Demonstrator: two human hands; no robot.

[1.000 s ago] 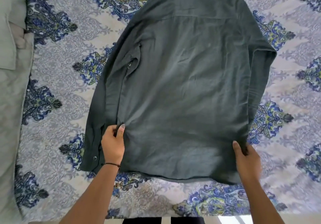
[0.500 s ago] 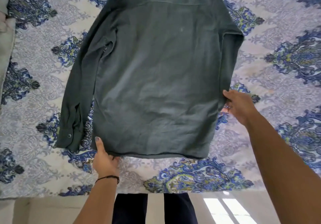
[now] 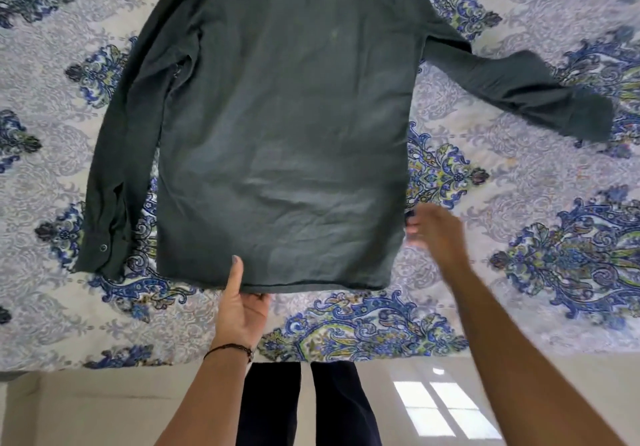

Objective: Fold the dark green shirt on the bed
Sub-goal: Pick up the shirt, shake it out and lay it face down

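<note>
My dark green long-sleeved cotton shirt [image 3: 284, 127] lies back-up on the blue-and-grey paisley bedspread [image 3: 519, 307], one sleeve flung toward 2 o'clock. My left hand [image 3: 240, 307] pinches its hem at 6; my right hand [image 3: 436, 234] is blurred, its grip unclear. I judge the cloth light and limp, best gripped at seams.

I have one view only, from the camera on the person's head, so nothing overlaps with a second angle. It looks forward and steeply down over the near edge of the bed [image 3: 519, 324], close enough that the dark green shirt [image 3: 284, 141] fills the middle. Both forearms enter from the bottom edge. The wide lens bends the bed's edge, and a strip of floor [image 3: 433, 407] shows below.
</note>
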